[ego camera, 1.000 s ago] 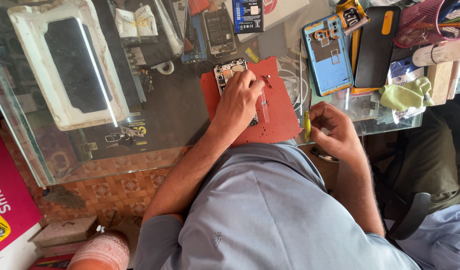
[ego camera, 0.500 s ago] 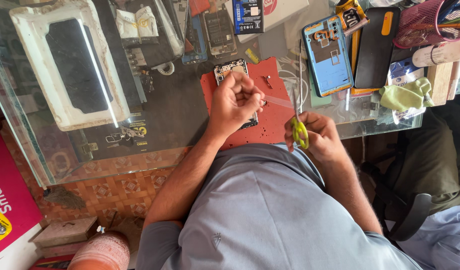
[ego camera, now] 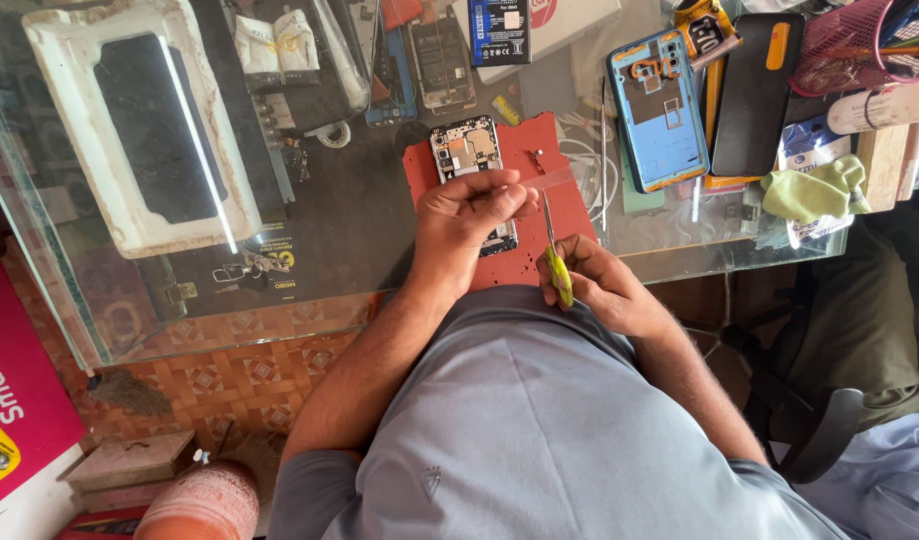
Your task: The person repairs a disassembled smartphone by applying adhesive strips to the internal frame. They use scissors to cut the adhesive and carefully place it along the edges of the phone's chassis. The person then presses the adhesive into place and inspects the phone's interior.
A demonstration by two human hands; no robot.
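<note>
we look down on a glass tabletop (ego camera: pixel 309 250) crowded with phone parts, with patterned floor tiles (ego camera: pixel 239 380) showing through and below it. a red work mat (ego camera: pixel 569 230) lies near the front edge of the glass, just ahead of our grey shirt (ego camera: pixel 539 440). a large white frame with a dark panel (ego camera: pixel 139 130) fills the far left, a blue phone back cover (ego camera: pixel 664 110) and a black phone case (ego camera: pixel 754 90) lie to the right, and a green cloth (ego camera: pixel 814 190) sits near the right edge. free room is scarce: only the bare glass left of the mat and the mat's near strip are open.

an opened phone (ego camera: pixel 466 150) lies on the mat with its long axis running away from us, the circuit-board end pointing to the far side. our left hand (ego camera: pixel 469 215) hovers over its near half, fingers curled and pinched on one end of a clear strip of tape (ego camera: pixel 549 180), which stretches sideways to the right, across the phone's axis. our right hand (ego camera: pixel 594 285) sits at the tabletop's front edge, fingers closed around the yellow-green handle of a small pair of scissors (ego camera: pixel 554 250), whose blades point away from us up to the strip. we cannot tell how far the blades are open.
</note>
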